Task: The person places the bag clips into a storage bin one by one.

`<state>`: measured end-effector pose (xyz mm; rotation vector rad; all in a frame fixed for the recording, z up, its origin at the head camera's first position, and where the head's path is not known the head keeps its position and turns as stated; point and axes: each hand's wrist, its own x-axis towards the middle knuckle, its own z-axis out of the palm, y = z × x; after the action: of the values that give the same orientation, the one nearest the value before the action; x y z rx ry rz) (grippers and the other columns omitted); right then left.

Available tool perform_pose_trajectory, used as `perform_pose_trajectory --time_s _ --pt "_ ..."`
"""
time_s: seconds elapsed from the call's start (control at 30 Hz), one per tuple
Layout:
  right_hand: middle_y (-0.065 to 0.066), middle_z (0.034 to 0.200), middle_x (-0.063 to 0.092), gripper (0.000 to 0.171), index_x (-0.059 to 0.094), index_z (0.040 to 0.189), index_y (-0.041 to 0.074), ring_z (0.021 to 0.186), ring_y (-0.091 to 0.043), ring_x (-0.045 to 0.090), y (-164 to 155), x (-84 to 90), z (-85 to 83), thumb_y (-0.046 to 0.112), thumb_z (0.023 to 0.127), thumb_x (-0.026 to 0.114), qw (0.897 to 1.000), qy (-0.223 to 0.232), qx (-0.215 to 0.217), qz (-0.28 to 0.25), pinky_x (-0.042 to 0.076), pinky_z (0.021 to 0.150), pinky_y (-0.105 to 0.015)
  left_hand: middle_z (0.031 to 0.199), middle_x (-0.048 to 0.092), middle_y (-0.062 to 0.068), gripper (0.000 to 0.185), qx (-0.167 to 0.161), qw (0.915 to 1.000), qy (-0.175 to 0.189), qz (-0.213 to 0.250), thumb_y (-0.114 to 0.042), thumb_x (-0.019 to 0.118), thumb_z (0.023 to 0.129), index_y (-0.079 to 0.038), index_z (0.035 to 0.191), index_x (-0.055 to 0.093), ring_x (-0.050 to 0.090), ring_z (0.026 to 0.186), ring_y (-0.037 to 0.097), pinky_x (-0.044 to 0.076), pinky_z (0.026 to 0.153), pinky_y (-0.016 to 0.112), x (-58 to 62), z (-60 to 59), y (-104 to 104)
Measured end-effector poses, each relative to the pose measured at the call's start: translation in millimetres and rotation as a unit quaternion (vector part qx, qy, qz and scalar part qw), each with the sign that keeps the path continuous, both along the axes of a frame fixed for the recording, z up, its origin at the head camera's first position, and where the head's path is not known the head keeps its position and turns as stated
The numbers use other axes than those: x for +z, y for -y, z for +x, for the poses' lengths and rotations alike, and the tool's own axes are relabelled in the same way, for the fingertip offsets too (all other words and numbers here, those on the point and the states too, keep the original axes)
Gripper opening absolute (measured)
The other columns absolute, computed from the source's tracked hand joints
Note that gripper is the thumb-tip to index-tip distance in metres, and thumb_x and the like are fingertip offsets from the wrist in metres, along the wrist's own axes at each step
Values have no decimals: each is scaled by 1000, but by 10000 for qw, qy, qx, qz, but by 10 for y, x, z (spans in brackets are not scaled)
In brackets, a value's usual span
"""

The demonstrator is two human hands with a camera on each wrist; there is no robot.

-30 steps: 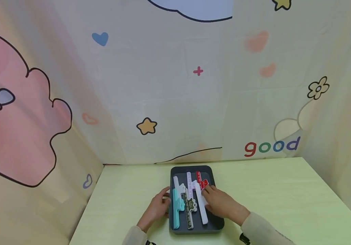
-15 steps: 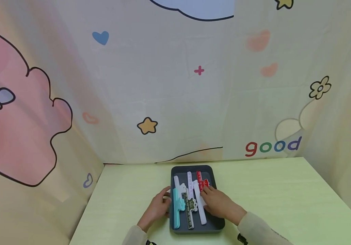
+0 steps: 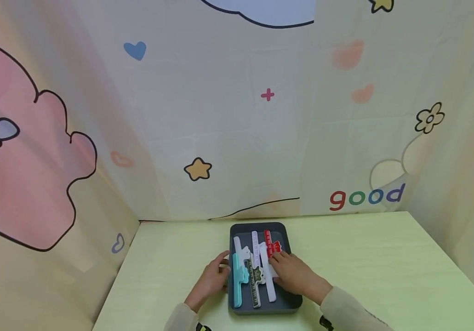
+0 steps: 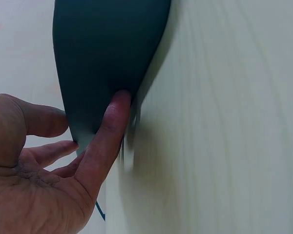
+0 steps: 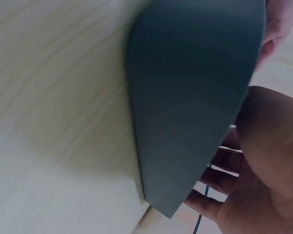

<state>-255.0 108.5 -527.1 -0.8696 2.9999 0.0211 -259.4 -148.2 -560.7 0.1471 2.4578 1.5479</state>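
A dark grey tray (image 3: 257, 311) holds several long clips with side handles. My right hand (image 3: 296, 276) reaches over its right wall, the fingers pinching the handle side of a white clip (image 3: 268, 280); the fingertips partly hide that handle. Just beyond the fingers lies a red clip (image 3: 268, 241). To the left are a lavender clip (image 3: 255, 241), a dark patterned clip (image 3: 254, 287), a turquoise clip (image 3: 237, 287) and a pale clip (image 3: 237, 245). My left hand (image 3: 211, 279) rests against the tray's left side; in the left wrist view its extended thumb (image 4: 112, 114) touches the outer wall.
The tray stands on a pale wood-grain table (image 3: 365, 266). A printed cloth curtain (image 3: 228, 115) hangs behind the table's back edge and along both sides.
The white clip has slid slightly left in the tray, toward the dark patterned clip, with my right hand moving along. My left hand and the other clips keep their places.
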Motion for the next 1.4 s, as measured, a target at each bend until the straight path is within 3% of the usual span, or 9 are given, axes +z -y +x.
perform_pose_trajectory --time_s 0.33,0.53,0.7,1.4 --pt "-11 137 55 58 54 137 9 127 -31 53 -86 121 -12 35 88 71 9960 -360 -187 -799 47 106 -53 137 50 22 52 17 10000 -53 -54 -8 47 101 -11 151 36 58 104 27 59 59 34 24 -86 64" --pt "-12 136 54 57 53 137 8 126 -32 52 -195 178 45 34 89 70 9911 -622 -347 -1128 46 104 -53 136 51 22 52 63 9998 9 -184 -9 47 100 -10 151 36 58 104 27 60 61 34 15 -58 102" --pt "-12 136 55 56 54 136 10 125 -32 53 -286 227 67 36 89 70 9881 -775 -611 -1182 47 103 -54 136 51 23 52 61 10000 24 -72 -8 47 100 -9 151 35 58 102 27 60 60 34 18 -32 112" --pt "-13 132 56 53 56 132 8 121 -32 55 -375 217 87 33 88 71 9841 -918 -692 -1357 49 97 -55 134 53 22 54 220 9995 -238 -52 -16 52 99 -7 150 36 62 101 26 59 58 34 -12 -87 165"
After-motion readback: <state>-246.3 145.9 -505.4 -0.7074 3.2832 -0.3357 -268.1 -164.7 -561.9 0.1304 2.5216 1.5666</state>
